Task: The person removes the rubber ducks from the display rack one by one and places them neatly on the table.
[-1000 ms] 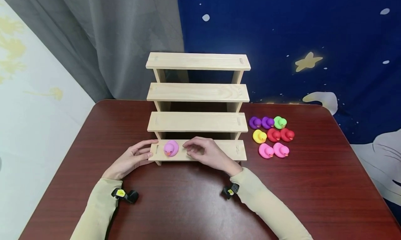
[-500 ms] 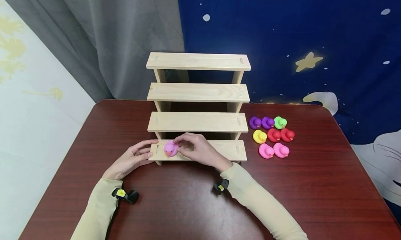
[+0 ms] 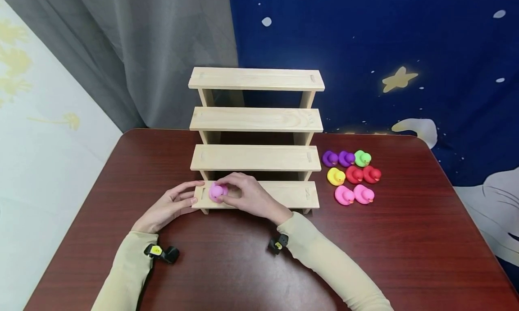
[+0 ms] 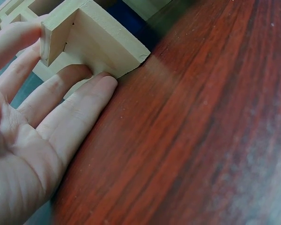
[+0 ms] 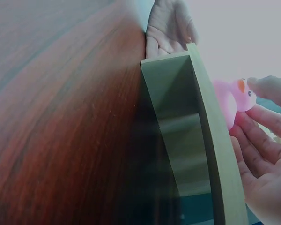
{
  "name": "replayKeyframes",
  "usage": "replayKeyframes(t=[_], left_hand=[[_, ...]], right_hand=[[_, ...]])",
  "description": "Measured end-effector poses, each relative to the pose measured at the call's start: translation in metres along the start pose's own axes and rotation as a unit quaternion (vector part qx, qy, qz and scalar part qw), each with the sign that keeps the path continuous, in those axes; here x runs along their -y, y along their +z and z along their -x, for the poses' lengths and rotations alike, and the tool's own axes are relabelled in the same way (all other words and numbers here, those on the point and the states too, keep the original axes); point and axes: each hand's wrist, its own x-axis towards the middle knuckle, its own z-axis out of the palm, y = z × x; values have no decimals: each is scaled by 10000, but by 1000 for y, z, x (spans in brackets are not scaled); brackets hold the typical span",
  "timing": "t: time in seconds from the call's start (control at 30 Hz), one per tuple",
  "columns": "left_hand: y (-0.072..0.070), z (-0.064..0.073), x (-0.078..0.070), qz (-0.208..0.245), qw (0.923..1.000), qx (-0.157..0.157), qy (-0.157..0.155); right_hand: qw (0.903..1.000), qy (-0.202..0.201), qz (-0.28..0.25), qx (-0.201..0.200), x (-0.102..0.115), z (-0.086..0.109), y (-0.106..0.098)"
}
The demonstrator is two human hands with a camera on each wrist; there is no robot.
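Observation:
A pink rubber duck (image 3: pixel 218 192) stands near the left end of the lowest step of a pale wooden stepped shelf (image 3: pixel 279 194). My right hand (image 3: pixel 249 196) pinches it from the right between thumb and fingers. In the right wrist view, the thumb lies at the head of the duck (image 5: pixel 229 101), with several fingers at its other side. My left hand (image 3: pixel 166 207) holds the left end of that lowest step. The left wrist view has its fingertips (image 4: pixel 105 86) against the shelf's end panel (image 4: pixel 100 44), low by the tabletop.
Right of the shelf, several more ducks stand in rows: purple (image 3: pixel 330 158), green (image 3: pixel 362 158), yellow (image 3: pixel 336 176), red (image 3: pixel 354 175) and pink (image 3: pixel 344 195). Dark red wood makes up the table (image 3: pixel 243 266). A grey curtain (image 3: pixel 170 54) and blue starry cloth (image 3: pixel 348 54) hang behind.
My right hand has come left from beside the duck and taken hold of it. The duck has shifted slightly left and its beak has turned rightward. My left hand has stayed in place.

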Motion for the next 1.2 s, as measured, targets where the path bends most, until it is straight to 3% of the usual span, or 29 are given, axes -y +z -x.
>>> replayKeyframes(t=[0.63,1.2], left_hand=[[-1,0,0,-73,9999,-42,-126],[1,0,0,-87,9998,-108,-139]], right_hand=[[9997,89,-140,-174,-4,8,-2],[9986,173,-211,-460,-4,24,-19]])
